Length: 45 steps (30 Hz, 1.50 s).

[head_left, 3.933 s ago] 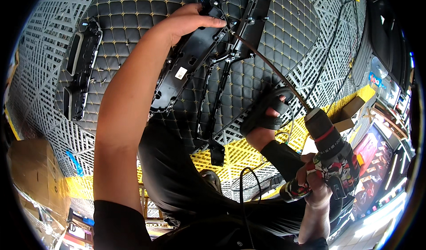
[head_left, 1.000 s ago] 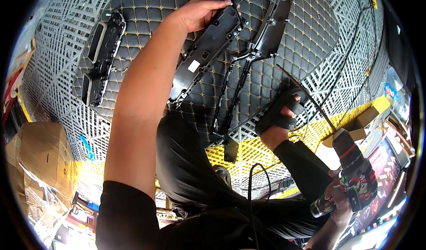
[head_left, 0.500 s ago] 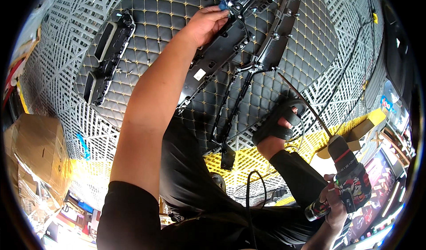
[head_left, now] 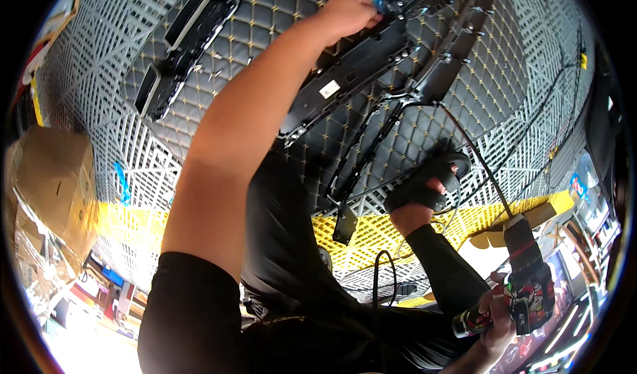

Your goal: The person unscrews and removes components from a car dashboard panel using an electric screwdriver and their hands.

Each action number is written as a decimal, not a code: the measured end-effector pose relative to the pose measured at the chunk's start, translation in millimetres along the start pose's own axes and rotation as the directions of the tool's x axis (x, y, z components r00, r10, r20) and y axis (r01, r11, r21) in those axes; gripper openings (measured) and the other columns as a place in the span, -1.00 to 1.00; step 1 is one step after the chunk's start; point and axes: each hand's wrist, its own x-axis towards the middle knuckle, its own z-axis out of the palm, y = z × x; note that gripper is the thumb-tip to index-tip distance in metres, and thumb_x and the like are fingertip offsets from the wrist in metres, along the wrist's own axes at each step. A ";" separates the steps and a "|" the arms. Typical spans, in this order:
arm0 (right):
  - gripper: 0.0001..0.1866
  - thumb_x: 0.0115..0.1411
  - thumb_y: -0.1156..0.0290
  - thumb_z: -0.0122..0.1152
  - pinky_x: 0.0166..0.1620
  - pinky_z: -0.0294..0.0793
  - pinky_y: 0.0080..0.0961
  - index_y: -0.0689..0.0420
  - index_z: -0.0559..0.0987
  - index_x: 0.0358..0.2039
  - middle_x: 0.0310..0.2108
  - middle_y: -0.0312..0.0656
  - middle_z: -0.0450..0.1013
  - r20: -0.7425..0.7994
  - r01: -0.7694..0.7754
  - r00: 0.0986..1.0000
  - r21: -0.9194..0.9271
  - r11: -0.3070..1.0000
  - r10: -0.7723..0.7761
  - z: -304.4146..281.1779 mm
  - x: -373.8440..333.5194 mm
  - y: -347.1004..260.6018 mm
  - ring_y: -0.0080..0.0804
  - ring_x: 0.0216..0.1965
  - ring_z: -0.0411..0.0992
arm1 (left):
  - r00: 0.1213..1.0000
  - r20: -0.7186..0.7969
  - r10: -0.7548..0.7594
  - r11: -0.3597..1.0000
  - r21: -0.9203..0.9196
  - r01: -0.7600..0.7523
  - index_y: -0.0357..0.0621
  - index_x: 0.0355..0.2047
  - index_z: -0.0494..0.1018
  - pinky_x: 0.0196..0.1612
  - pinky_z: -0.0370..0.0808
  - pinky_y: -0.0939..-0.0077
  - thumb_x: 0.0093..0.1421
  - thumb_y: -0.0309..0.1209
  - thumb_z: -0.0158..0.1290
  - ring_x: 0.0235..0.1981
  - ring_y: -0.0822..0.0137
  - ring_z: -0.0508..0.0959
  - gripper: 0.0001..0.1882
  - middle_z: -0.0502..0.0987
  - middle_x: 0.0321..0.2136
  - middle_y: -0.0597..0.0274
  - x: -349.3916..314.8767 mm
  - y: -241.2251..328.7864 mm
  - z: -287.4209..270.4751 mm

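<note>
My left hand (head_left: 350,14) is closed at the upper end of a long black plastic trim panel (head_left: 358,69) with a white label (head_left: 329,89). A small blue piece (head_left: 379,2) shows beside its fingertips; the exact grip is partly hidden. My right hand (head_left: 499,317) is wrapped around the handle of a cordless drill (head_left: 531,288) with a colourful patterned body. Its long thin bit (head_left: 479,151) points up and left, its tip appearing close to a second black trim strip (head_left: 451,65) with clips and an open frame.
A quilted black mat (head_left: 272,9) lies over grey plastic grating (head_left: 116,62). A black vent trim (head_left: 189,49) lies at the left, near several small fasteners (head_left: 215,74). My sandalled foot (head_left: 431,185) is by the mat's edge. A cardboard box (head_left: 53,181) stands at left; cables (head_left: 551,88) run at right.
The view has shifted, so the mat and parts sit differently in the picture. My left hand stays at the panel's upper end, and my right still holds the drill.
</note>
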 end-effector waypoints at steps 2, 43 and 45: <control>-0.57 0.11 0.41 0.27 -0.48 0.36 -0.63 0.36 0.50 -0.03 -0.22 -0.01 0.54 0.004 -0.003 1.000 -0.023 1.000 0.004 -4.4 -10.2 -1.7 -0.58 -0.60 0.36 | 0.987 0.030 -0.155 0.916 0.378 0.133 -0.03 0.23 0.46 0.01 0.59 0.48 0.37 -0.35 0.14 -0.09 0.20 0.66 -0.57 0.62 0.02 0.04 -21.6 48.9 -10.4; -0.56 0.22 0.21 0.17 -0.43 0.24 -0.62 0.36 0.50 -0.09 -0.64 -0.31 0.39 0.365 0.277 0.916 -0.269 0.922 -0.169 71.8 -9.1 -62.9 -0.63 -0.62 0.27 | 0.684 -0.676 0.276 0.715 0.619 0.324 -0.16 -0.04 0.59 -0.03 0.56 0.25 0.22 -0.45 0.21 -0.10 0.01 0.64 -0.72 0.63 -0.15 0.03 -361.9 -58.4 -119.3; -0.57 0.22 0.22 0.17 -0.43 0.25 -0.62 0.36 0.50 -0.09 -0.63 -0.31 0.39 0.361 0.277 0.918 -0.280 0.919 -0.166 76.8 -13.1 -66.8 -0.63 -0.62 0.27 | 0.717 -0.665 0.209 0.767 0.567 0.302 -0.13 -0.03 0.59 -0.03 0.56 0.21 0.23 -0.40 0.21 -0.11 -0.01 0.63 -0.71 0.62 -0.16 0.05 -348.2 -59.7 -115.3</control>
